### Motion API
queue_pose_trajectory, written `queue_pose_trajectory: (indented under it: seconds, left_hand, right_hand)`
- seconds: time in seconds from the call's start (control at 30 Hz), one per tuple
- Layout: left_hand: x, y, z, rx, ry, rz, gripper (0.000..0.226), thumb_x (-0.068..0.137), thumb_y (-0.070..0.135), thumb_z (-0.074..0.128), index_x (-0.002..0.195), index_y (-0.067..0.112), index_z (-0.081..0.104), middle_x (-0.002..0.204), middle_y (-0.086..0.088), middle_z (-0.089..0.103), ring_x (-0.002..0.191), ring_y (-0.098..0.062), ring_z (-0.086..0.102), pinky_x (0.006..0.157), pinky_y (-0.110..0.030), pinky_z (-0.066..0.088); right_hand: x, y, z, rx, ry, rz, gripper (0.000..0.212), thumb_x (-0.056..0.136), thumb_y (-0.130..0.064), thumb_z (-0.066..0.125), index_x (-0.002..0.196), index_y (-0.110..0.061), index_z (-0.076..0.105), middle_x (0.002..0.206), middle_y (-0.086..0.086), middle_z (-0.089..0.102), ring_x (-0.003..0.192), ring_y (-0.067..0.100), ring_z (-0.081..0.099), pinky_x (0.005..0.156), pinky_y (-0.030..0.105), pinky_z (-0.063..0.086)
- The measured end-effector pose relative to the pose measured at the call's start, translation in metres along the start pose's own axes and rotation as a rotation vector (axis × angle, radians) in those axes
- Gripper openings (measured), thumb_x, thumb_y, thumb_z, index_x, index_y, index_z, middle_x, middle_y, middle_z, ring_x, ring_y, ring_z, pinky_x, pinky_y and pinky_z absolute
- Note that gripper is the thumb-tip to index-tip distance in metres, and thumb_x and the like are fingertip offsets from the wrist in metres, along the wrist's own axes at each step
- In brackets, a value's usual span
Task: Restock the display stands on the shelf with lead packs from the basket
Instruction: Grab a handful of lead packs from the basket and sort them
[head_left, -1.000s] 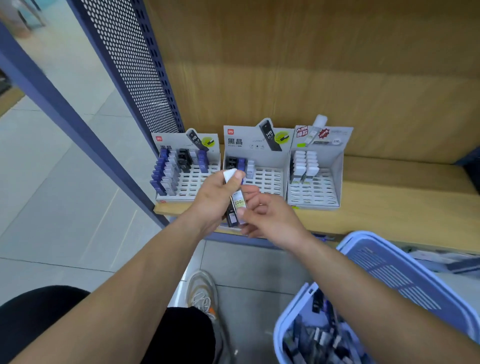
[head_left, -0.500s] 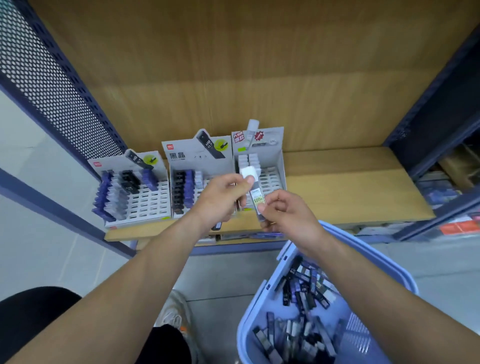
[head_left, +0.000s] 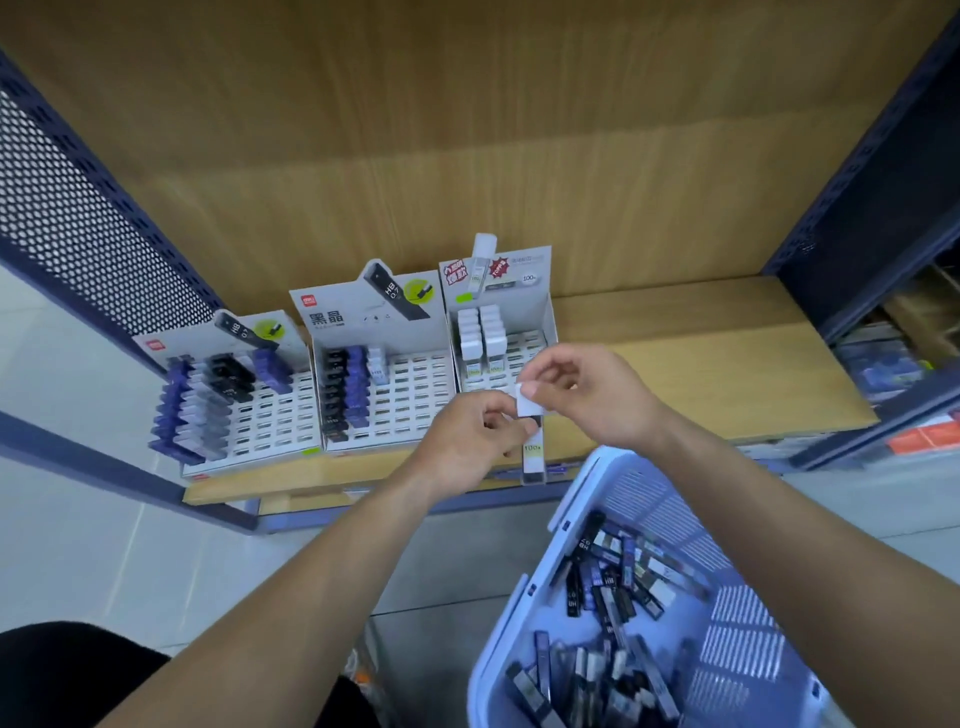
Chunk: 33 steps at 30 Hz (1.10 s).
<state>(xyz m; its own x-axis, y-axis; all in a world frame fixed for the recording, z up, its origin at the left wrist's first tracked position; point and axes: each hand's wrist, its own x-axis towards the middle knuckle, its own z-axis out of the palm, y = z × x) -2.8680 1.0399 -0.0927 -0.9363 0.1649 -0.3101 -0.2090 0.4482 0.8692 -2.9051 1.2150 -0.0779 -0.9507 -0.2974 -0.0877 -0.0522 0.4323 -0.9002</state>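
While pinched by left hand (head_left: 462, 441) and right hand (head_left: 592, 395), lead pack (head_left: 532, 451): likely bound for white-pack stand (head_left: 548, 319).
Next: align with empty slot.

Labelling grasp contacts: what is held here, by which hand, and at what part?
A white-capped lead pack, upright. The right hand pinches its white cap; the left hand holds the body just below the cap. The lower end hangs free.

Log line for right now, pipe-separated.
left hand holds pack | right hand pinches its white cap | pack near right stand, not slotted | basket holds more packs
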Motion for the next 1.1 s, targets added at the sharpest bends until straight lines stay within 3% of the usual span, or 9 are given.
queue_pose_trajectory:
  seconds: [0.13,0.23,0.4,0.6,0.77,0.93,1.1]
  left_hand:
    - [0.011,-0.021,-0.020,-0.061,0.124,-0.143,0.007,0.095,0.019,0.062,0.094,0.023,0.067,0.068,0.004,0.062,0.043,-0.007,0.042,0.042,-0.020,0.031]
    - [0.013,-0.042,-0.037,-0.108,0.153,-0.254,0.017,0.094,0.008,0.050,0.097,0.023,0.059,0.078,0.000,0.062,0.057,-0.017,0.042,0.054,-0.028,0.034]
    - [0.005,-0.069,-0.058,-0.084,0.112,-0.327,0.029,0.093,-0.005,0.040,0.104,0.020,0.051,0.094,0.000,0.062,0.071,-0.016,0.046,0.062,-0.030,0.039]
    - [-0.001,-0.094,-0.069,-0.093,0.094,-0.348,0.039,0.092,-0.012,0.043,0.101,0.024,0.053,0.086,0.000,0.062,0.076,-0.021,0.050,0.073,-0.035,0.041]
    - [-0.007,-0.098,-0.072,-0.145,0.100,-0.279,0.030,0.100,-0.011,0.043,0.114,0.012,0.055,0.081,-0.005,0.067,0.080,-0.025,0.062,0.086,-0.039,0.056]
    - [-0.010,-0.092,-0.074,-0.258,0.076,-0.239,0.021,0.104,-0.001,0.047,0.121,0.009,0.055,0.097,-0.010,0.073,0.088,-0.030,0.072,0.078,-0.033,0.056]
    - [-0.012,-0.081,-0.076,-0.350,0.077,-0.221,0.016,0.105,0.005,0.051,0.118,0.012,0.056,0.113,-0.007,0.074,0.090,-0.038,0.073,0.065,-0.025,0.058]
  right_hand:
    - [0.039,0.018,0.007,-0.091,0.171,-0.006,0.007,0.088,-0.019,0.075,0.085,-0.024,0.072,0.080,-0.005,0.069,0.063,0.001,0.055,0.065,0.018,0.048]
    - [0.067,0.029,0.022,-0.200,0.196,-0.024,0.006,0.089,-0.018,0.074,0.095,-0.019,0.074,0.082,-0.006,0.068,0.066,-0.002,0.058,0.066,0.011,0.048]
    - [0.093,0.037,0.040,-0.279,0.198,-0.055,0.009,0.093,-0.015,0.069,0.100,-0.017,0.073,0.084,-0.008,0.067,0.075,0.005,0.064,0.077,0.022,0.054]
    - [0.095,0.039,0.044,-0.360,0.179,-0.121,0.013,0.094,-0.013,0.068,0.105,-0.015,0.074,0.091,-0.003,0.072,0.081,0.011,0.066,0.082,0.023,0.053]
    - [0.098,0.038,0.044,-0.471,0.133,-0.229,0.014,0.093,-0.012,0.069,0.106,-0.013,0.074,0.099,0.001,0.072,0.080,0.011,0.062,0.079,0.024,0.051]
    - [0.104,0.041,0.057,-0.539,0.079,-0.275,0.014,0.091,-0.012,0.069,0.104,-0.014,0.075,0.100,0.003,0.064,0.083,0.018,0.064,0.081,0.041,0.056]
    - [0.106,0.040,0.064,-0.632,0.073,-0.256,0.016,0.092,-0.011,0.066,0.106,-0.012,0.075,0.106,0.007,0.063,0.091,0.026,0.064,0.081,0.043,0.055]
